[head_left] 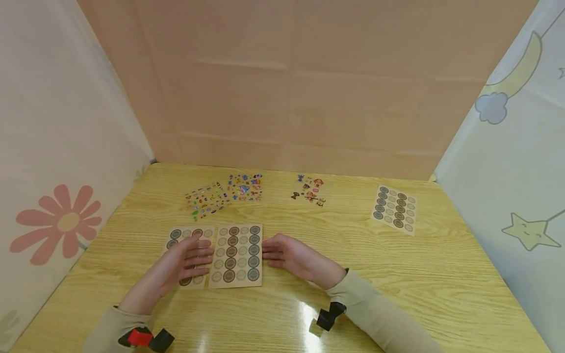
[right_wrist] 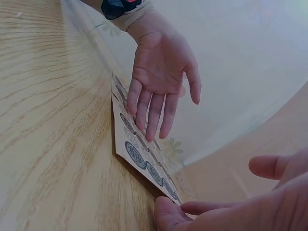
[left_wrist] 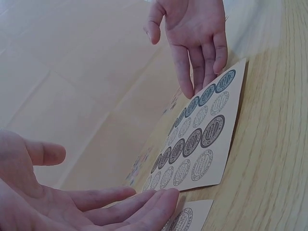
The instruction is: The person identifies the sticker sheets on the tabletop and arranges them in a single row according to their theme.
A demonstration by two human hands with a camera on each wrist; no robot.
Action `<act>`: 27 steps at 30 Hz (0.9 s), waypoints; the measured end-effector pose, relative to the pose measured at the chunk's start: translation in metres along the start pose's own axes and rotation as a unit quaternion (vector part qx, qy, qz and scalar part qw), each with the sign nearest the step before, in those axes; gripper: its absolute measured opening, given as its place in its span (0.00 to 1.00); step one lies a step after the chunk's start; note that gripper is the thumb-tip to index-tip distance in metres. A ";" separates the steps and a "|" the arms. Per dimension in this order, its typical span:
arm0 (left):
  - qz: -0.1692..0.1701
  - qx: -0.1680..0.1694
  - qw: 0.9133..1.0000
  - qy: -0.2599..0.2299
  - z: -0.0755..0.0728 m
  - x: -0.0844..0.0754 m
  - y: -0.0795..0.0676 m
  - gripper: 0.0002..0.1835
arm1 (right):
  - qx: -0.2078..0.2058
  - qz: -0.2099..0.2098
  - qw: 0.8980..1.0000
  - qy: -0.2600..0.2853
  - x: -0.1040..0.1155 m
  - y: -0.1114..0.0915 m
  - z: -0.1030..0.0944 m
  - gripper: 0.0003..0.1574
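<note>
Two sheets of round stamp-like stickers lie side by side on the table. My left hand (head_left: 187, 262), fingers straight, is over the left sticker sheet (head_left: 175, 234), its fingertips near the left edge of the right sticker sheet (head_left: 242, 256). At that sheet's right edge is my right hand (head_left: 293, 256), with extended fingers at the border. Neither hand grips anything. In the right wrist view the sheet's edge (right_wrist: 132, 168) stands slightly off the wood, and the right fingertips (right_wrist: 168, 211) are at its corner. Part of the left sheet is hidden under the left hand.
Behind the sheets lie two clear sheets of small colourful stickers (head_left: 207, 201) (head_left: 244, 188) and a group of cartoon stickers (head_left: 310, 190). Another round-sticker sheet (head_left: 394, 208) rests at the far right. Cloth walls (head_left: 282, 98) border the wooden table (head_left: 353, 215).
</note>
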State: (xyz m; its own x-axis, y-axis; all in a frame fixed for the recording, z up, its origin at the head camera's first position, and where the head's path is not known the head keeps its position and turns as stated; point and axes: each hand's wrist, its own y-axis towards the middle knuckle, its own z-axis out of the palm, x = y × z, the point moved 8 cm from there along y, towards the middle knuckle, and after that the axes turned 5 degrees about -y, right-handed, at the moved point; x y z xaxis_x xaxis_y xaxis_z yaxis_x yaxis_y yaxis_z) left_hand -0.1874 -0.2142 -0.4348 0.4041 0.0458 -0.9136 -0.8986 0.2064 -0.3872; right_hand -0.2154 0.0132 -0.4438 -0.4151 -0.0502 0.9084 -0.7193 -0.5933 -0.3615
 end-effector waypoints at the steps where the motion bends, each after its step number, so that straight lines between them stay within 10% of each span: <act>1: -0.001 -0.001 1.000 0.000 0.000 0.000 0.000 0.41 | -0.003 0.000 1.000 -0.001 0.000 0.000 0.000 0.33; 27: 0.006 0.002 1.000 -0.003 -0.001 0.000 -0.002 0.38 | 0.004 0.009 1.000 -0.002 -0.002 0.002 0.003 0.29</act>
State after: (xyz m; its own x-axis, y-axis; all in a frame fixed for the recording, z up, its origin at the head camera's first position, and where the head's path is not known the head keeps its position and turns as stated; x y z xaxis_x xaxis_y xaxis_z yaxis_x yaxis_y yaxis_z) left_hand -0.1857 -0.2157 -0.4335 0.3942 0.0541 -0.9175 -0.9028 0.2098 -0.3755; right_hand -0.2147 0.0096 -0.4462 -0.4267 -0.0642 0.9021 -0.7066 -0.5989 -0.3768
